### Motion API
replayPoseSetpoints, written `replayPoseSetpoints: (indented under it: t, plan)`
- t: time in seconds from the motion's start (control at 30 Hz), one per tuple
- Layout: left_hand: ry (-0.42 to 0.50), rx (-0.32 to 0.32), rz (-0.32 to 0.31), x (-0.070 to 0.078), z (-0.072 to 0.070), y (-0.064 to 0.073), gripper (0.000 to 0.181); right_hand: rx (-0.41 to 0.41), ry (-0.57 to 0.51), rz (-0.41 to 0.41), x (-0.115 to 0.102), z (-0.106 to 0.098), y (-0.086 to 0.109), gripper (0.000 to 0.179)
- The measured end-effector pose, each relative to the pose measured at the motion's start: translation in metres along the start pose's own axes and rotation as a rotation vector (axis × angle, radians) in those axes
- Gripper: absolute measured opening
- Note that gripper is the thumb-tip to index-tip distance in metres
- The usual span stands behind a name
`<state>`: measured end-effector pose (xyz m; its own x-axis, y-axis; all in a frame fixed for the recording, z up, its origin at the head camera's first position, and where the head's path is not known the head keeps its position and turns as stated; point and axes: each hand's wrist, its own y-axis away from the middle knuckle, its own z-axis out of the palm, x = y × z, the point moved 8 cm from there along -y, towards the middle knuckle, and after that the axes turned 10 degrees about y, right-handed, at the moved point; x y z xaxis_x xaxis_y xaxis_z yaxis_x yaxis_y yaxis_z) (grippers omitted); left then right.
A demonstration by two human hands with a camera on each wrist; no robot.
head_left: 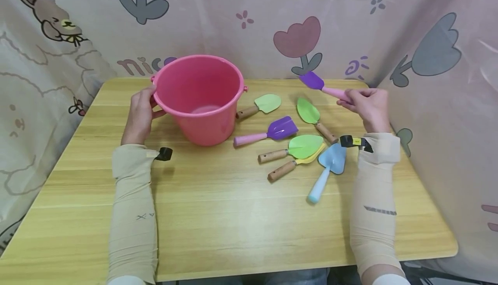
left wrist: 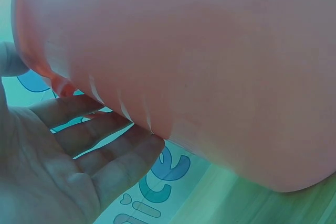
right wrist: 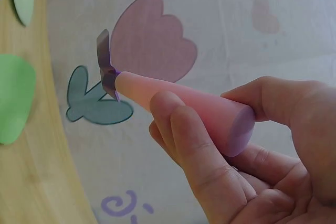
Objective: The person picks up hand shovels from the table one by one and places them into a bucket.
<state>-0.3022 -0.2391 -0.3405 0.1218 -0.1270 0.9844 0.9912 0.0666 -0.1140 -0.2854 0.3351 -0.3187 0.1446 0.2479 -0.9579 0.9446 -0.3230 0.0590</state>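
A pink bucket stands on the table. At its left side my left hand holds it; in the left wrist view the fingers meet the outer wall and the thumb is by the rim. My right hand pinches the pink handle of a purple toy shovel, raised over the table's far right, blade pointing left. In the right wrist view, thumb and fingers grip the handle near its end. The second purple shovel lies beside the bucket.
Right of the bucket lie a pale green trowel, a green trowel, another green trowel partly over a yellow one, and a blue shovel. A printed curtain hangs behind the wooden table.
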Motion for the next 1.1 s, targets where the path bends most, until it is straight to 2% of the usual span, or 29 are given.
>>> replayPoseSetpoints:
  t: [0.5, 0.87, 1.1]
  plan:
    - [0.006, -0.010, -0.030, 0.000, 0.000, 0.001, 0.051, -0.033, -0.152, -0.054, -0.024, 0.009, 0.015, 0.014]
    - [-0.027, -0.015, -0.034, -0.001, -0.002, 0.002, 0.053, -0.049, -0.225, -0.091, -0.032, 0.018, 0.023, 0.020]
    - [-0.045, -0.028, -0.041, -0.001, -0.002, 0.001, 0.056, -0.073, -0.243, -0.167, -0.042, 0.025, 0.030, 0.012]
